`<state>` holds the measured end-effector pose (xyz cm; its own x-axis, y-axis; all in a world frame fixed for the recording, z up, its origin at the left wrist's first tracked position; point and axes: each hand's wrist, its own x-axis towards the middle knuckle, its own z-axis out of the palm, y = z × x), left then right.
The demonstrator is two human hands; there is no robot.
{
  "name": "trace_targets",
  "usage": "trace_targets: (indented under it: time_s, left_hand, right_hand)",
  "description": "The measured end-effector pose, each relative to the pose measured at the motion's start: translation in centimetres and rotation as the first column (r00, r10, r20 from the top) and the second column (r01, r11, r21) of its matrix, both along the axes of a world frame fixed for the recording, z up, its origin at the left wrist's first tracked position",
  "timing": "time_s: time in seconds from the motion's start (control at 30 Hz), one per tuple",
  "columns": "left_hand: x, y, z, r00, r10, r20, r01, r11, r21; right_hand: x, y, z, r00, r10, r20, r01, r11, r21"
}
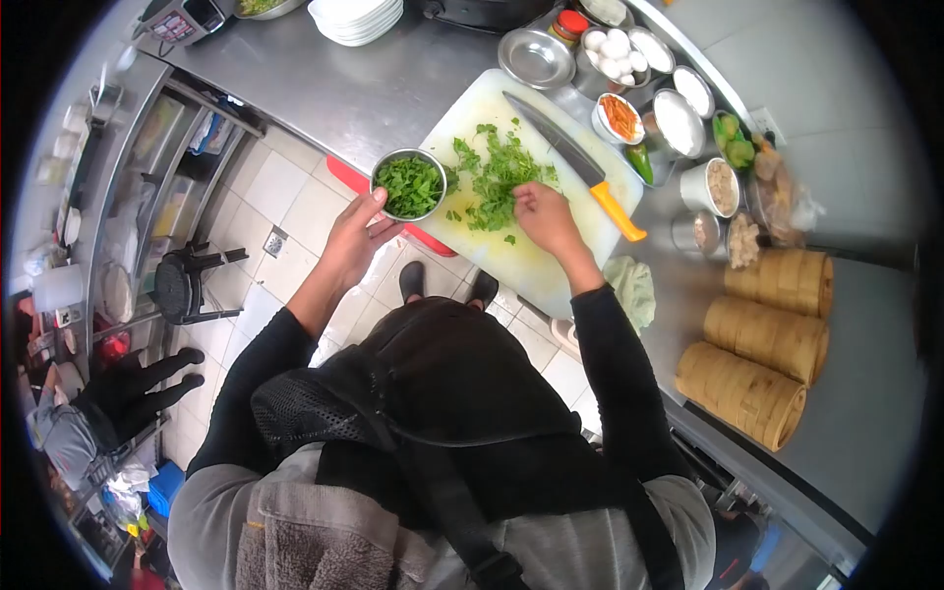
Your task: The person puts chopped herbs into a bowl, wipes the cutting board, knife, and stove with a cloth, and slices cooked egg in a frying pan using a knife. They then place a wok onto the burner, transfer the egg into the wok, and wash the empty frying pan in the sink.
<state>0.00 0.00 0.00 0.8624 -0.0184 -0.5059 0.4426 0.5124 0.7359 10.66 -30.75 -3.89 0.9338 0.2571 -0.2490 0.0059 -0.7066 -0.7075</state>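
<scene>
Head view: chopped green herbs fill a small metal bowl, held in the left hand with thumb and fingers about its side. Loose herb leaves lie on a cutting board, between the bowl and the right hand and just beyond the latter. The right hand's fingers are drawn together at the edge of these leaves; whether they pinch any cannot be told. To the right of the right hand, a knife rests on the board, its orange handle nearest the wrist and its dark blade pointing away beyond the hand. Beside the right forearm lies a pale green leafy vegetable. Farther to the right of that hand stand bamboo steamers; beyond it are a container of orange shreds and some white eggs. Well beyond the left hand, white plates sit stacked on a metal counter.
</scene>
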Motion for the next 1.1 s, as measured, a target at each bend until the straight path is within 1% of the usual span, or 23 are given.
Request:
trace_targets:
  time_s: [0.07, 0.1, 0.17, 0.23, 0.27, 0.3, 0.33, 0.4, 0.43, 0.5, 0.53, 0.6, 0.63, 0.7, 0.73, 0.77, 0.83, 0.87, 0.93, 0.97, 1.03, 1.07, 1.1]
  left_hand:
    - [-1.1, -0.1, 0.8, 0.998, 0.049, -0.047, -0.05, 0.999, -0.013]
    - [0.1, -0.2, 0.6, 0.999, 0.05, -0.022, -0.05, 0.999, 0.0]
    - [-1.0, 0.3, 0.8, 0.996, 0.085, -0.025, -0.086, 0.996, -0.024]
    - [-2.0, 0.1, 0.4, 0.994, 0.108, -0.03, -0.109, 0.993, -0.047]
    - [-2.2, 0.0, 0.2, 0.991, 0.13, -0.028, -0.131, 0.989, -0.072]
    - [-2.1, -0.1, 0.0, 0.991, 0.135, -0.021, -0.136, 0.988, -0.074]
    - [-2.3, -0.2, -0.2, 0.989, 0.146, -0.019, -0.147, 0.985, -0.086]
    - [-2.7, -0.3, -0.3, 0.986, 0.164, -0.022, -0.165, 0.982, -0.094]
    - [-2.8, -0.3, -0.4, 0.984, 0.179, -0.015, -0.179, 0.978, -0.102]
    - [-2.7, 0.0, -0.4, 0.982, 0.189, -0.003, -0.188, 0.977, -0.105]
    - [-2.8, 0.2, -0.6, 0.982, 0.187, 0.007, -0.186, 0.978, -0.09]
    - [-2.9, 0.5, -0.6, 0.982, 0.191, 0.016, -0.189, 0.979, -0.074]
    - [-3.0, 0.6, -0.5, 0.976, 0.216, 0.019, -0.214, 0.974, -0.069]
    - [-3.2, 0.9, -0.6, 0.969, 0.247, 0.016, -0.245, 0.968, -0.061]
    - [-3.3, 1.0, -0.7, 0.968, 0.249, 0.019, -0.248, 0.967, -0.057]
    - [-3.4, 1.1, -0.7, 0.968, 0.25, 0.023, -0.249, 0.967, -0.051]
    - [-3.3, 1.1, -0.7, 0.966, 0.257, 0.024, -0.256, 0.966, -0.045]
    - [-3.3, 1.0, -0.7, 0.964, 0.264, 0.025, -0.262, 0.964, -0.044]
    - [-3.4, 0.9, -0.5, 0.962, 0.271, 0.028, -0.27, 0.962, -0.038]
    - [-3.4, 1.0, -0.4, 0.959, 0.281, 0.033, -0.28, 0.959, -0.035]
    - [-3.8, 1.2, -0.5, 0.956, 0.289, 0.043, -0.287, 0.957, -0.045]
    - [-3.9, 1.4, -0.5, 0.954, 0.296, 0.053, -0.294, 0.954, -0.053]
    - [-4.1, 1.6, -0.5, 0.95, 0.308, 0.052, -0.306, 0.951, -0.053]
  right_hand:
    - [0.1, 1.1, 1.8, 0.978, -0.018, 0.206, 0.005, 0.998, 0.064]
    - [2.6, 1.0, 1.3, 0.973, -0.021, 0.229, 0.003, 0.997, 0.077]
    - [4.4, 1.1, 0.1, 0.889, -0.025, 0.458, 0.063, 0.996, -0.069]
    - [4.1, 1.3, -0.2, 0.905, -0.005, 0.425, 0.063, 0.99, -0.124]
    - [3.9, 1.5, -0.4, 0.963, 0.066, 0.262, -0.057, 0.998, -0.041]
    - [4.1, 1.7, -0.4, 0.982, 0.156, 0.104, -0.162, 0.985, 0.059]
    - [4.5, 1.7, -0.4, 0.981, 0.163, 0.102, -0.169, 0.984, 0.057]
    - [5.8, 1.6, -0.6, 0.944, 0.057, 0.326, -0.057, 0.998, -0.008]
    - [6.3, 1.7, -0.8, 0.944, 0.06, 0.324, -0.061, 0.998, -0.006]
    - [7.0, 2.0, -0.9, 0.862, 0.187, 0.471, -0.092, 0.972, -0.218]
    - [6.4, 2.2, -1.0, 0.861, 0.186, 0.474, -0.09, 0.972, -0.218]
    - [4.6, 3.2, -1.3, 0.872, 0.32, 0.37, -0.285, 0.947, -0.148]
    - [4.9, 3.4, -1.1, 0.87, 0.324, 0.371, -0.29, 0.946, -0.147]
    - [5.2, 3.9, -0.8, 0.874, 0.305, 0.379, -0.316, 0.948, -0.033]
    - [6.5, 4.3, -0.7, 0.874, 0.259, 0.412, -0.266, 0.963, -0.041]
    - [7.7, 4.7, -0.6, 0.875, 0.258, 0.409, -0.267, 0.963, -0.037]
    - [10.0, 5.4, 0.1, 0.858, 0.265, 0.44, -0.195, 0.961, -0.198]
    - [10.7, 5.8, -0.3, 0.859, 0.264, 0.439, -0.196, 0.961, -0.195]
    - [11.1, 6.3, -1.2, 0.772, 0.371, 0.516, -0.227, 0.919, -0.321]
    - [10.7, 6.0, -1.6, 0.772, 0.372, 0.515, -0.23, 0.919, -0.32]
    - [8.0, 5.6, -0.1, 0.7, 0.499, 0.511, -0.384, 0.866, -0.32]
    - [6.9, 5.0, 0.4, 0.713, 0.525, 0.464, -0.414, 0.85, -0.325]
    - [7.1, 4.5, 0.5, 0.707, 0.534, 0.463, -0.425, 0.845, -0.325]
